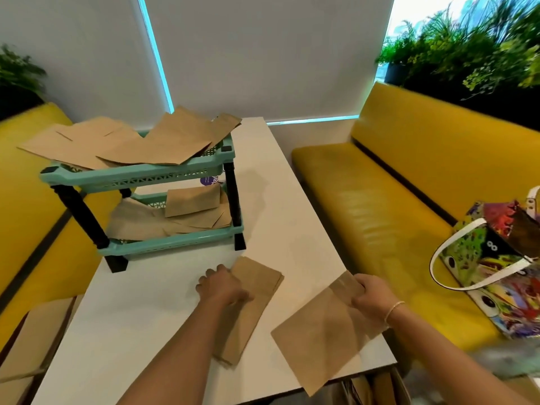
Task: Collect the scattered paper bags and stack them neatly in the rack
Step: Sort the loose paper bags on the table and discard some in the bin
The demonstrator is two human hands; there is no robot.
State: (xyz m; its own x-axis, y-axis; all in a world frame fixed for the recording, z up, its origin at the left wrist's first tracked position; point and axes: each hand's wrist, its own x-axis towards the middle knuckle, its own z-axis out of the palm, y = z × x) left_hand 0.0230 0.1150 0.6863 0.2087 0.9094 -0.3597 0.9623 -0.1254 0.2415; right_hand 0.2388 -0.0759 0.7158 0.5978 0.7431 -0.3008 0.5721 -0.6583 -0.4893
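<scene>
A teal two-shelf rack (152,173) with black legs stands at the far left of the white table (140,323). Several brown paper bags (122,144) lie loosely across its top shelf, and more bags (187,206) lie on the lower shelf. My left hand (223,286) rests with curled fingers on the top edge of a narrow brown bag (251,305) lying flat on the table. My right hand (371,296) pinches the far corner of a larger flat brown bag (318,343) at the table's right edge.
Yellow benches (380,217) run along both sides of the table. A colourful tote bag (496,264) sits on the right bench. More brown paper lies on the left bench (35,343) and below the table's near edge (374,387). Plants stand behind the benches.
</scene>
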